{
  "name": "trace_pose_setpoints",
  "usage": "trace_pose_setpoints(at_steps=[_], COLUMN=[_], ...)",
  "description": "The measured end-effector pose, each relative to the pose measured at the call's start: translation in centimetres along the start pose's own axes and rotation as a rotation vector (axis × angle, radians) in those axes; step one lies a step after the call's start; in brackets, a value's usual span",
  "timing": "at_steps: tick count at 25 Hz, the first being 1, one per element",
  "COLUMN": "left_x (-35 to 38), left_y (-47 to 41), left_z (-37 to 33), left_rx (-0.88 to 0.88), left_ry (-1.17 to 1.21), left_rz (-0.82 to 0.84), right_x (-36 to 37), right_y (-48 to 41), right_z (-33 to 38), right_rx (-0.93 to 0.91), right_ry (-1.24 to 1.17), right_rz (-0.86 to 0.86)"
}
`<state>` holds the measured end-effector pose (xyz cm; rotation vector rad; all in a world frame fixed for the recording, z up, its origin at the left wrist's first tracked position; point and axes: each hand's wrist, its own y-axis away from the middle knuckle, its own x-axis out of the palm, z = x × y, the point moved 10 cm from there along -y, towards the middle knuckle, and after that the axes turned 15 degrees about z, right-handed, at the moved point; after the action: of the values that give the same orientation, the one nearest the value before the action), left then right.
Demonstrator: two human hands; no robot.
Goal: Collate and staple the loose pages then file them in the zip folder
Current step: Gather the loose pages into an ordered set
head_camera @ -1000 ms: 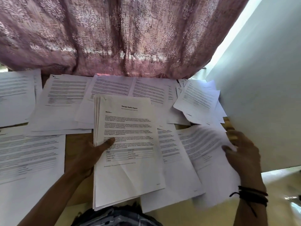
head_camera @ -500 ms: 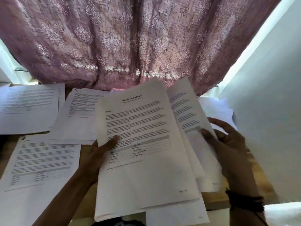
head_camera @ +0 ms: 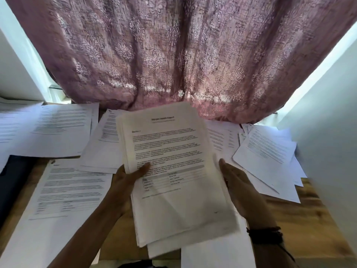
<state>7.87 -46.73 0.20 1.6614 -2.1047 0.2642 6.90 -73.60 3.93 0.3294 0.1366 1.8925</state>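
Curtain (head_camera: 173, 55), mauve with a woven leaf pattern, hanging across the whole upper view, lit from behind, hem down at the far edge of the table. White wall (head_camera: 328, 136) rising at the right.

Wooden table (head_camera: 303, 229) below, with bare grain showing at the right and in strips between papers. Loose sheets (head_camera: 63, 190) spread over most of it: one printed page lying flat near the left, more overlapping at the far left and behind the centre, a fanned, crooked heap at the far right beside the wall, and blank-looking white sheets at the near edge.

Stack of pages (head_camera: 173, 171) at the centre, lifted clear of the table, tilted with its top edge toward the curtain. Front page printed with a heading, paragraphs and a small grid; text too blurred to read. Edges roughly squared, with a few lower sheets poking out at the bottom.

Dark flat thing (head_camera: 11, 180) at the left edge, partly under paper; what it is, impossible to say.

Left hand (head_camera: 125, 182) gripping the stack's left edge, thumb laid across the front page, fingers hidden behind. Right hand (head_camera: 239, 186) flat against the stack's right edge, fingers straight and together, curled round nothing. Dark wristband (head_camera: 264, 235) on the right wrist.
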Motion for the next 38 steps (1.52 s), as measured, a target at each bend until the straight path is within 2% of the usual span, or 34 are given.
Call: trace_pose_setpoints(at_steps=[2,5,9,11,13,16,18,20,22,23,25,26,28,30,33,34,36,38], left_x=[0.8,2.5,3.1,2.7,1.8,0.7,-0.3,-1.4,-2.7,-3.2,-4.1,-4.5,-4.7,-4.9,-5.6,-5.8,-5.7,-4.9], left_y=[-0.4,-0.8,-0.8,-0.8,-0.8,-0.9,-1.0,-0.8,-0.2,0.1,0.7,1.0,1.4,1.8,2.4,2.7,3.4,3.9], left_z=[-1.4,-3.9,-5.6,-4.8,-3.1,-1.6,-2.0,-2.8,-3.1,-3.1,-2.6,-2.3,-1.9,-1.5,0.2,0.9,1.6,2.0], left_rx=[0.076,0.185,0.264,0.238,0.164,0.025,0.023,0.038,0.037,0.035,0.019,0.013,0.028,0.065,0.049,0.028,0.000,-0.007], left_ry=[-0.025,-0.112,-0.167,-0.186,-0.248,-0.465,-0.519,-0.507,-0.494,-0.476,-0.397,-0.340,-0.196,-0.015,0.284,0.356,0.374,0.342], left_rz=[0.045,0.118,0.186,0.222,0.217,0.144,0.069,-0.004,-0.063,-0.081,-0.121,-0.143,-0.173,-0.239,-0.375,-0.422,-0.494,-0.490], right_x=[0.8,1.1,1.7,1.8,2.4,3.3,2.6,0.0,-2.2,-3.3,-5.4,-5.9,-6.3,-4.0,2.3,4.3,7.9,9.3], right_y=[-0.8,-1.4,-1.0,-1.2,-1.6,-2.1,-1.8,-0.4,1.0,1.6,2.4,2.6,2.9,2.9,2.1,1.5,0.5,-0.6], right_z=[0.4,1.2,0.6,-1.2,-3.0,-5.2,-7.4,-10.8,-14.9,-16.3,-16.7,-15.7,-13.0,-10.4,-11.0,-11.4,-11.4,-11.2], right_rx=[-0.080,-0.213,-0.333,-0.316,-0.267,-0.174,-0.087,0.151,0.443,0.530,0.560,0.516,0.339,0.159,0.173,0.196,0.200,0.096], right_ry=[0.132,0.302,0.196,0.177,0.233,0.275,0.294,0.578,0.929,1.047,1.150,1.153,0.993,0.623,-0.168,-0.345,-0.469,-0.494], right_rz=[0.039,-0.025,-0.074,-0.084,-0.083,-0.075,-0.185,-0.369,-0.373,-0.350,-0.376,-0.433,-0.580,-0.580,-0.354,-0.265,-0.106,-0.044])
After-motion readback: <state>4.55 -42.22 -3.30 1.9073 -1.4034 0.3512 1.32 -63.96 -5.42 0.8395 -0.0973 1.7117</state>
